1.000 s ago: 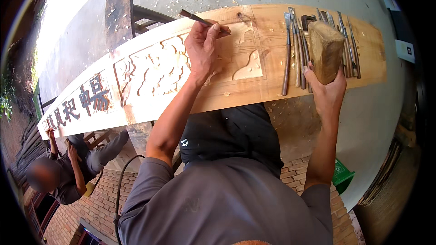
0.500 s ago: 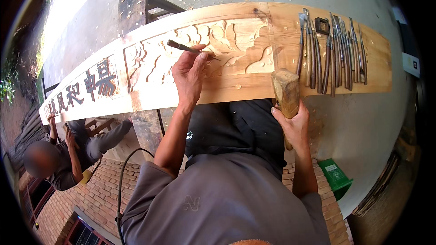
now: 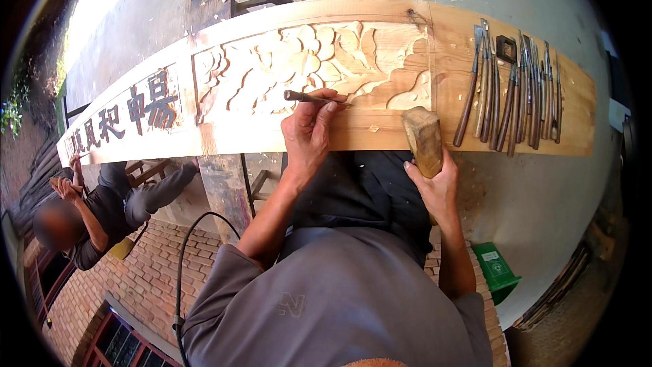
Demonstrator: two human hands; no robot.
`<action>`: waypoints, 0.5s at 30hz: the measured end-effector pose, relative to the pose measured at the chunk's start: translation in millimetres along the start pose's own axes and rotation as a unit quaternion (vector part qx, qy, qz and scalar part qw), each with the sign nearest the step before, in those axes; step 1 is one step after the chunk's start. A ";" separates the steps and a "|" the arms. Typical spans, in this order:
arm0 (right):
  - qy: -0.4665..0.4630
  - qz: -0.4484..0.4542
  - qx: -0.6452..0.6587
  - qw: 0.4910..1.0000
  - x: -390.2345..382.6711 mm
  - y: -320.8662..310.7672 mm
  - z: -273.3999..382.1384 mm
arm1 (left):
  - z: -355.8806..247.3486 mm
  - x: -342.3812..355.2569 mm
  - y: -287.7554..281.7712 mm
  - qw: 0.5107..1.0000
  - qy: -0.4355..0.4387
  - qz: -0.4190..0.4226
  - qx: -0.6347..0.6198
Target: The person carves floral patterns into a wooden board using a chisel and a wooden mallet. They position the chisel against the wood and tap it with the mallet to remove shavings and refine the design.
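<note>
Carved board (image 3: 234, 137), left hand (image 3: 309, 130) closed around a thin chisel (image 3: 296, 96) over it, right hand (image 3: 438, 185) clasping a wooden mallet (image 3: 422, 137).

Loose chisels (image 3: 504, 124) lie on the right part of the board (image 3: 443, 95) before you; a co-worker (image 3: 102, 204) is by its left end, a bin (image 3: 496, 272) on your side of it.

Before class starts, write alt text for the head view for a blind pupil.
A person's left hand holds a chisel over a carved wooden board; the right hand grips a wooden mallet. More tools lie toward the board's right end; another person is at its left end.
</note>
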State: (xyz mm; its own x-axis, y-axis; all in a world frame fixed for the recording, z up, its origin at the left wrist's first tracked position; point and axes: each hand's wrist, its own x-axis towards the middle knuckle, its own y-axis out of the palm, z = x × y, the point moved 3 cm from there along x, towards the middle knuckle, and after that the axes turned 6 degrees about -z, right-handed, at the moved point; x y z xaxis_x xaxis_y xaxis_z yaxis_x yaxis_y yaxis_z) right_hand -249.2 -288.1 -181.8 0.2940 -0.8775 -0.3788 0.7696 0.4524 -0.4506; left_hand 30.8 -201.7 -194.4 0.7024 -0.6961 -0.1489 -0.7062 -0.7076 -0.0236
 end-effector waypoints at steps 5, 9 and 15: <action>0.021 -0.002 -0.023 1.000 0.5 -0.3 1.4 | 0.4 -2.3 0.5 0.994 0.050 -0.014 0.092; 0.018 -0.003 -0.021 1.000 1.2 0.1 1.0 | -0.2 -2.2 -0.2 0.994 0.059 -0.016 0.094; 0.016 -0.004 -0.035 0.999 0.9 -1.4 5.2 | -0.1 -1.4 -0.8 0.993 0.077 -0.005 0.090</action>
State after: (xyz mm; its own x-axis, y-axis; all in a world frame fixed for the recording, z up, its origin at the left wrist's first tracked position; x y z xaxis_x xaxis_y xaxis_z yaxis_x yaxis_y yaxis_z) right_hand -247.1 -290.3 -177.3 0.2679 -0.8763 -0.4005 0.7297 0.4560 -0.5096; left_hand 30.4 -200.2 -194.1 0.7046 -0.7096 0.0046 -0.6943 -0.6907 -0.2020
